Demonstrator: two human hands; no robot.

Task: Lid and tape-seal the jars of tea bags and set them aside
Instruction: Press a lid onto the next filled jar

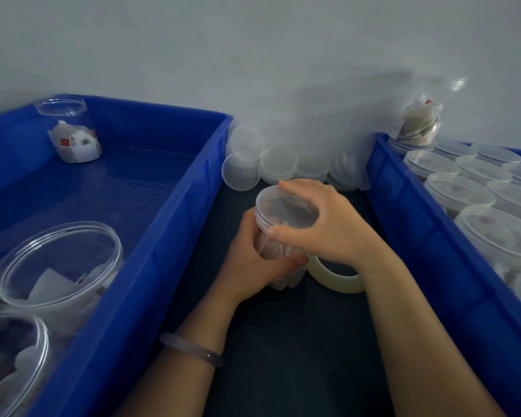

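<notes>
Two hands hold one clear tea-bag jar (272, 246) on the table (283, 356): left hand (253, 263) wraps its wall, right hand (322, 224) curls over the lid (278, 206). Light, slick, probably flexible; grip low. Tape roll (340, 284) at its four o'clock.

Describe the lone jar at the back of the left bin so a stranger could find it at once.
Start at the blue bin on the left. In its far left corner, close to the white wall, stands a small clear jar of tea bags, upright and lidless. It stands alone, far from the two open jars at the bin's near end.
</notes>
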